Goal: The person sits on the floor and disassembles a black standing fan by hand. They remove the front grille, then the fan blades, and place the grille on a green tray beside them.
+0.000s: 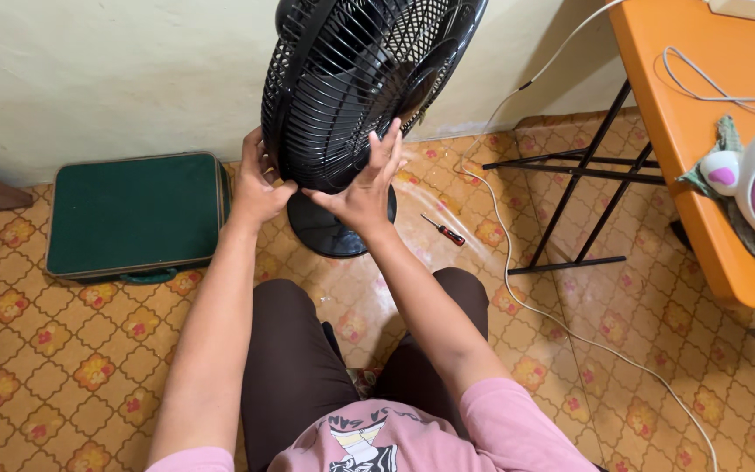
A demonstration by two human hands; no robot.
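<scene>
Both hands (312, 188) seemingly on black fan grille (342, 87)

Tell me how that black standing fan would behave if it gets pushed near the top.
The black fan looks top-heavy: a big grille head over a small round base, so it would probably tip rather than slide. The thin wire grille may flex slightly under the left hand and right hand. The glossy patterned floor might let the base skid.
</scene>
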